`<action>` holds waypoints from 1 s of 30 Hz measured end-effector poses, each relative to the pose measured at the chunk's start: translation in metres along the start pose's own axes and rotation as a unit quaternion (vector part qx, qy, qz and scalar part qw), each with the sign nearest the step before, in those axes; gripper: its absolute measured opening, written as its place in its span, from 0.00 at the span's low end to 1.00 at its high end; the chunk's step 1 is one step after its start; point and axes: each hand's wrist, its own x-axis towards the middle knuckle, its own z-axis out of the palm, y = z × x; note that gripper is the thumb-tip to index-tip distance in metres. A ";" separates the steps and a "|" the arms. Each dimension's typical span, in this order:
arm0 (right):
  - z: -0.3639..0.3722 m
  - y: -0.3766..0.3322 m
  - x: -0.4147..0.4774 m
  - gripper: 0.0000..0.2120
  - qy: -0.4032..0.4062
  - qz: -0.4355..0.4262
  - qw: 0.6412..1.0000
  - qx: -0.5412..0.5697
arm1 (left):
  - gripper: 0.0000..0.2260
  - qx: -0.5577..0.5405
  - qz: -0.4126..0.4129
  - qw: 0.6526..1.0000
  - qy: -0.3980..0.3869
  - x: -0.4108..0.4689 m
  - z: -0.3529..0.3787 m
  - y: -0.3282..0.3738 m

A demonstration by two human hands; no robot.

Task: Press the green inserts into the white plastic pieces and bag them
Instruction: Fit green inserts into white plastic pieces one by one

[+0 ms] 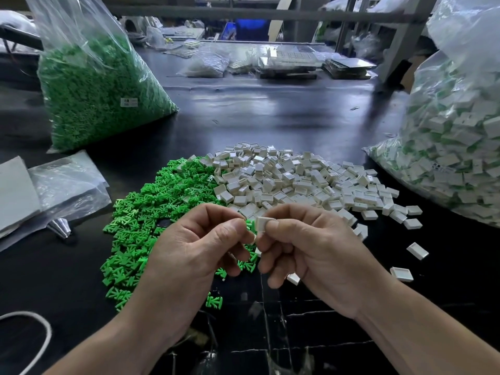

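The fingers of my left hand (194, 253) cover nearly all of the green insert (249, 225) they pinch; how deep it sits I cannot tell. My right hand (311, 253) pinches a white piece (262, 222) against it, above where the green pile (140, 220) meets the white pile (292, 182), toward the near edge of the bench (270, 117).

head-worn view, angled down, close over black table (270, 117)
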 end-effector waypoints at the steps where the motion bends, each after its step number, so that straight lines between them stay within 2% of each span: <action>1: 0.000 0.000 0.000 0.05 0.002 -0.005 1.000 -0.028 | 0.06 0.000 0.001 1.000 0.004 0.000 0.000 0.000; 5: -0.004 0.002 -0.002 0.05 0.017 -0.030 0.992 -0.120 | 0.09 0.006 -0.001 1.000 0.005 0.001 -0.003 0.000; 8: -0.004 0.004 -0.002 0.05 0.023 -0.046 0.988 -0.146 | 0.09 0.008 0.001 1.000 0.001 0.000 -0.003 0.000; 20: -0.002 0.005 -0.001 0.07 0.036 -0.056 0.989 -0.131 | 0.04 0.013 0.013 1.000 0.017 0.002 0.000 -0.001; 23: -0.004 0.004 -0.001 0.08 0.035 -0.048 0.991 -0.124 | 0.02 0.017 0.006 1.000 -0.004 0.001 -0.002 0.000; 26: -0.004 0.005 -0.001 0.08 0.023 -0.039 0.990 -0.134 | 0.04 0.042 0.017 0.998 -0.032 -0.001 -0.001 0.000; 30: -0.005 0.004 -0.001 0.09 0.020 -0.036 0.990 -0.137 | 0.08 0.065 0.041 0.997 -0.026 -0.001 0.001 0.002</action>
